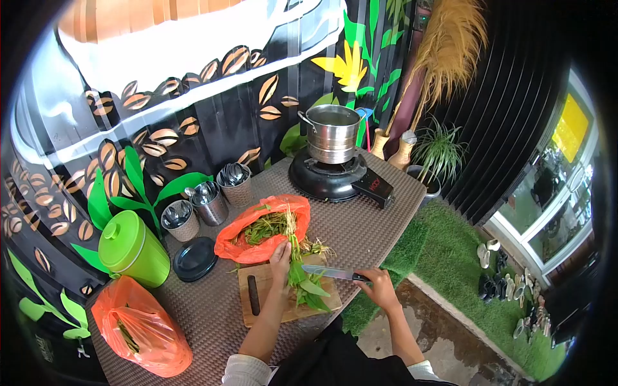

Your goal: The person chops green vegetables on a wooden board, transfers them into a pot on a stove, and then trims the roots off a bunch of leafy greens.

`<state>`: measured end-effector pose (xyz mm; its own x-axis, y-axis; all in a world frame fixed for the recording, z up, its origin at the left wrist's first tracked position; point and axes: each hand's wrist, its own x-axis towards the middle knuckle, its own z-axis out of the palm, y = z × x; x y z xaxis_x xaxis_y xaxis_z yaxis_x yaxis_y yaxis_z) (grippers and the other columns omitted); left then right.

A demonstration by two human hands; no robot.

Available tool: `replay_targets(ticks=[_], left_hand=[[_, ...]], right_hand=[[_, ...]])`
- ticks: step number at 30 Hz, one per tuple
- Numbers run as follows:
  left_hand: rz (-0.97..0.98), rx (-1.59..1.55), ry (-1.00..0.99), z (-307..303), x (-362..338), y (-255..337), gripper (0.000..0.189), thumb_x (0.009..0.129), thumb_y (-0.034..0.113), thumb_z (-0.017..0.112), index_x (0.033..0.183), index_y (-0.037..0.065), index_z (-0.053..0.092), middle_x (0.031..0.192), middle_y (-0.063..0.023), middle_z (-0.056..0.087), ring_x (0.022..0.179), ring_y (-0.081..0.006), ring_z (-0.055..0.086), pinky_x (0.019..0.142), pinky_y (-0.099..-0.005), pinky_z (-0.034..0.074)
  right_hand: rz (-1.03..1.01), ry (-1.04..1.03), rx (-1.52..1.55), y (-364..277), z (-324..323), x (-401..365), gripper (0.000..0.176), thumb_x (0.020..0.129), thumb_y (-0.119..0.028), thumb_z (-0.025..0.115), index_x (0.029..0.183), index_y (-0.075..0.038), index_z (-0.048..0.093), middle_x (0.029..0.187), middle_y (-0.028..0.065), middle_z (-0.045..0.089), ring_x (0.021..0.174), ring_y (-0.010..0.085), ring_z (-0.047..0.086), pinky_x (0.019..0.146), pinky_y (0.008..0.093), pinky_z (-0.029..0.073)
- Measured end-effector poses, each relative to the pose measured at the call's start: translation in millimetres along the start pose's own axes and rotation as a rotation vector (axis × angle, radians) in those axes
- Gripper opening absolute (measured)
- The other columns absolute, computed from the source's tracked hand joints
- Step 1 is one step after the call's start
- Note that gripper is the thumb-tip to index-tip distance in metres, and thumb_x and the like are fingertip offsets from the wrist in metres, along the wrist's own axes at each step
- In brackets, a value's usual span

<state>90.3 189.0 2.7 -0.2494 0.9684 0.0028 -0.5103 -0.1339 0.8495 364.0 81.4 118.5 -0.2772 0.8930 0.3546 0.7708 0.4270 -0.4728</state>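
Observation:
My left hand (281, 256) is closed around a bunch of leafy greens (313, 288), its pale rooty ends pointing up and away and its leaves hanging towards me. Beneath it lies a wooden cutting board (291, 314) with a handle slot at its left. In my right hand (381, 288) is a kitchen knife (329, 272), gripped by its black handle, with the blade lying across the leaves in this view. Just beyond the board, an orange plastic bag (297, 207) sits open with more greens (265, 227) inside. Loose rooty stems (317, 247) lie beside it.
A steel pot (333, 138) stands on a black gas stove (318, 177) at the far right. Along the wall are several cutlery holders (235, 192), a black lid (195, 259) and a green canister (134, 248). Another filled orange bag (145, 338) occupies the near left corner.

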Motion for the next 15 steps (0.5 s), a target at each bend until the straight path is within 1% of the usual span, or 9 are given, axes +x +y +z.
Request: replay_targets(ticks=[1,5,7,10,11,12,13,14,15], left_hand=[[0.046,-0.012,-0.014,2,-2,0,0.027,0.093,0.012,0.057,0.115,-0.003,0.058,0.101,-0.0024,0.062,0.087,-0.0065,0.054,0.079,-0.0204,0.043],[0.091,-0.002,-0.006,14,-10,6,0.021,0.094,0.010,0.055,0.110,-0.003,0.059,0.100,-0.0019,0.061,0.088,-0.0064,0.054,0.079,-0.0198,0.042],[0.104,0.056,-0.030,17,-14,10,0.017,0.094,0.009,0.054,0.105,-0.002,0.059,0.096,-0.0001,0.059,0.085,-0.0062,0.053,0.077,-0.0193,0.042],[0.165,0.084,-0.015,20,-7,4,0.015,0.094,0.010,0.053,0.104,0.000,0.058,0.092,0.0023,0.056,0.080,-0.0054,0.051,0.073,-0.0193,0.041],[0.169,0.085,-0.017,15,-2,-1,0.015,0.094,0.010,0.053,0.104,0.000,0.058,0.092,0.0023,0.056,0.080,-0.0054,0.051,0.073,-0.0193,0.041],[0.126,0.087,-0.038,10,3,-5,0.014,0.095,0.010,0.053,0.104,0.001,0.056,0.090,0.0028,0.055,0.078,-0.0052,0.049,0.072,-0.0195,0.040],[0.084,0.088,-0.058,12,3,2,0.013,0.095,0.011,0.052,0.105,0.002,0.055,0.089,0.0033,0.054,0.076,-0.0049,0.048,0.070,-0.0198,0.040],[0.089,0.088,-0.058,15,3,7,0.013,0.095,0.011,0.052,0.105,0.002,0.055,0.089,0.0033,0.054,0.076,-0.0049,0.048,0.070,-0.0198,0.040],[0.076,0.104,-0.007,19,-1,11,0.012,0.096,0.011,0.051,0.104,0.003,0.054,0.090,0.0031,0.054,0.077,-0.0047,0.048,0.069,-0.0201,0.040]], right_hand=[[0.008,-0.020,0.029,2,1,-3,0.028,0.080,-0.026,0.068,0.098,-0.004,0.066,0.088,0.0121,0.067,0.083,0.0294,0.062,0.077,0.0391,0.044],[0.032,-0.036,0.162,-1,17,-11,0.027,0.081,-0.025,0.068,0.097,-0.003,0.066,0.089,0.0141,0.067,0.083,0.0314,0.064,0.076,0.0393,0.047],[0.061,-0.002,0.227,-9,22,-12,0.027,0.081,-0.023,0.068,0.097,-0.001,0.066,0.091,0.0161,0.068,0.083,0.0328,0.065,0.076,0.0386,0.050],[0.057,0.040,0.197,-11,27,-12,0.028,0.081,-0.022,0.068,0.098,-0.001,0.066,0.092,0.0167,0.068,0.085,0.0325,0.065,0.076,0.0375,0.051],[0.074,0.056,0.186,-13,26,-12,0.028,0.081,-0.022,0.069,0.098,0.000,0.066,0.092,0.0165,0.068,0.085,0.0322,0.065,0.076,0.0373,0.051],[0.072,0.058,0.187,-13,25,-12,0.028,0.081,-0.022,0.069,0.098,0.000,0.066,0.092,0.0165,0.068,0.085,0.0322,0.065,0.076,0.0373,0.051],[0.084,0.071,0.199,-12,24,-11,0.027,0.081,-0.022,0.069,0.097,0.000,0.066,0.091,0.0165,0.068,0.085,0.0318,0.065,0.075,0.0370,0.051],[0.096,0.083,0.212,-11,23,-11,0.026,0.081,-0.021,0.069,0.097,0.000,0.066,0.091,0.0165,0.068,0.085,0.0314,0.066,0.075,0.0367,0.051],[0.094,0.084,0.213,-9,24,-11,0.026,0.081,-0.021,0.069,0.097,0.000,0.066,0.091,0.0165,0.068,0.085,0.0314,0.066,0.075,0.0367,0.051]])
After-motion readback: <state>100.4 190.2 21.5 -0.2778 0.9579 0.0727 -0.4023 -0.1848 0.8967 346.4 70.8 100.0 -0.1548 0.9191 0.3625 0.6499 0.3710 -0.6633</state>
